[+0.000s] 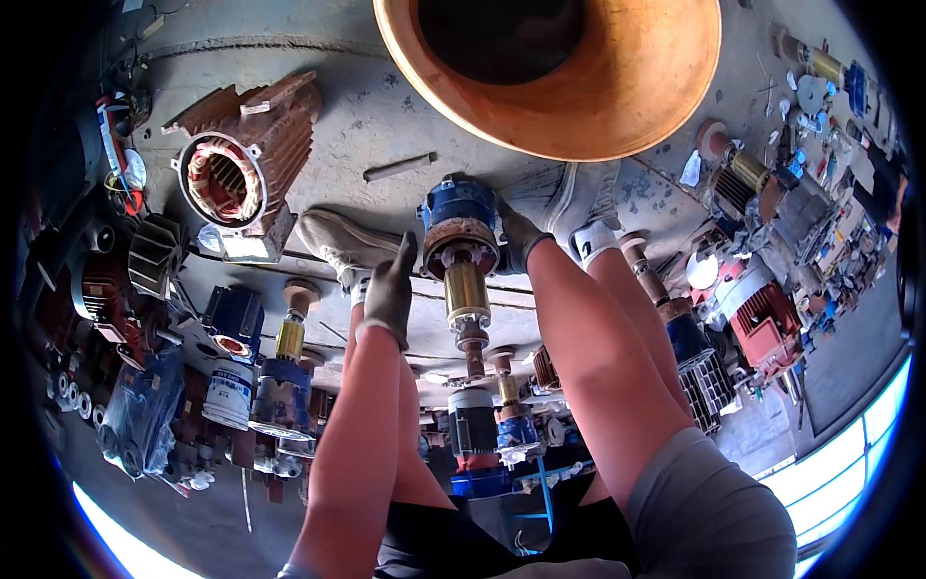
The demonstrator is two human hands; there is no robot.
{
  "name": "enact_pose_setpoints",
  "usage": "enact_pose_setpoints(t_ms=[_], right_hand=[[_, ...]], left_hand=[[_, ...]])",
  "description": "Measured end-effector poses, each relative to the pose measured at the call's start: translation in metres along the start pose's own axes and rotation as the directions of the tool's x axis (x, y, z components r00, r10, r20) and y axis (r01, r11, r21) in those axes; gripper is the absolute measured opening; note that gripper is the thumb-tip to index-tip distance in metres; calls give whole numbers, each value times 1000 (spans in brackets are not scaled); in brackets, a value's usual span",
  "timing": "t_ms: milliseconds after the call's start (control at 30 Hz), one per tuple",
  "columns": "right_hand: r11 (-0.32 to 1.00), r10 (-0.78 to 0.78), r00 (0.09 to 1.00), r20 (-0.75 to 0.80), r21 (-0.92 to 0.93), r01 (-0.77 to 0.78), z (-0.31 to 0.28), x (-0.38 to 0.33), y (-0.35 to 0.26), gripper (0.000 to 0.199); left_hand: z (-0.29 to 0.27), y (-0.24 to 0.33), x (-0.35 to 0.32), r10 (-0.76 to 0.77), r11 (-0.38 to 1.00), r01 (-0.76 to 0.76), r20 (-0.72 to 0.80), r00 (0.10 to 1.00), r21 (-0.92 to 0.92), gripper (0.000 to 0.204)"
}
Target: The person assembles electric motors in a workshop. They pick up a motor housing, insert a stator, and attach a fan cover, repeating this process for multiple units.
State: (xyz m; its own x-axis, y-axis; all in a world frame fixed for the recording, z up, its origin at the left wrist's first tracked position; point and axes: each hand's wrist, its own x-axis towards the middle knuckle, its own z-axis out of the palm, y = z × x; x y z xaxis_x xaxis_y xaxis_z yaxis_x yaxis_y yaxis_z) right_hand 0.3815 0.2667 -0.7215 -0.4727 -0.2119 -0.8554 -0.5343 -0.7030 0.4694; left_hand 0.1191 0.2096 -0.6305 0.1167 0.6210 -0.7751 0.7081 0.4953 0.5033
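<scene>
Between my feet stands a motor rotor [467,292], brass-coloured, with its shaft toward me. A blue motor end housing [461,201] with a rusty flange sits at its far end. My right hand [522,237], in a dark glove, grips the housing's right side; its fingertips are partly hidden behind the rim. To the left of the rotor, my gloved left hand [391,294] is held apart from it, empty, with one digit stretched upward. The other fingers of that hand show only in part.
A large orange-brown cone-shaped ring [666,87] stands ahead. At far left lies a rusty finned motor casing [253,159] with windings inside. A short metal bar [399,167] lies on the floor. Motors, a white bucket [230,394] and a red motor [762,318] crowd both sides.
</scene>
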Motion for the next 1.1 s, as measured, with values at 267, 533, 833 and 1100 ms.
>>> enact_pose_setpoints(t_ms=[267,533,833,1100], right_hand=[[877,209,943,259,377,-298,-43,20,21,127],[983,-85,966,245,179,42,-45,60,40,95],[951,-250,960,127,219,218,-41,-39,62,84],[787,-613,786,-80,20,616,15,-191,103,61]], left_hand=[[24,50,143,-605,433,881,663,441,-191,58],[49,3,134,-228,802,506,619,752,-319,95],[32,114,33,-458,544,613,408,789,-573,82],[17,142,-75,-158,81,221,206,966,-972,72]])
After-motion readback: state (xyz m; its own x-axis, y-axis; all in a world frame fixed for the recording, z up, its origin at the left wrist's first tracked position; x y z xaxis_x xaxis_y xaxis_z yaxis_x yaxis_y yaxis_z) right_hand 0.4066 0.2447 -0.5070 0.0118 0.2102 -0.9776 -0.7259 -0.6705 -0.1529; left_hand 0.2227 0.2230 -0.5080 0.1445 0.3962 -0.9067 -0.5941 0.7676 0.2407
